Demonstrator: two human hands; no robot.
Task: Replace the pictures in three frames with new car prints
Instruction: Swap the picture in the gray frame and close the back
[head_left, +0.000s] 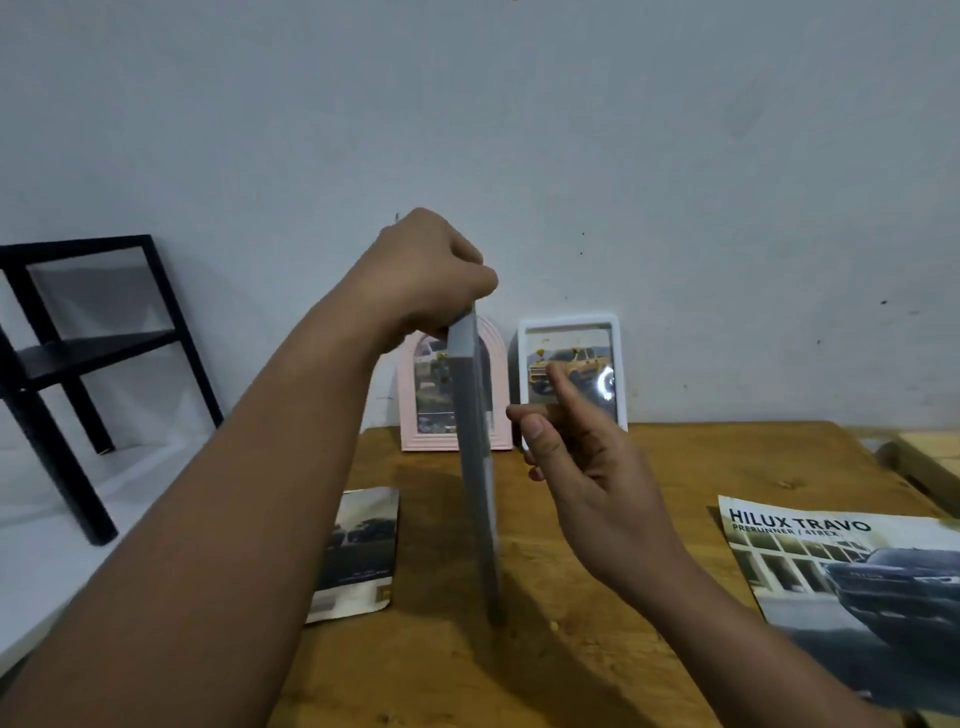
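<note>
Gripping the top of the grey frame (478, 467), which stands edge-on upon the wooden table (649, 467), the left hand (426, 270) steadies it; the right hand (576, 457) hovers beside it, fingers loosely curled, holding nothing.

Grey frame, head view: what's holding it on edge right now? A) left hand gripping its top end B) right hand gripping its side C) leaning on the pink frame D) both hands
A: the left hand grips the top end of the grey frame, which stands edge-on to the camera on the wooden table; the right hand hovers beside it with nothing in its fingers.
</note>
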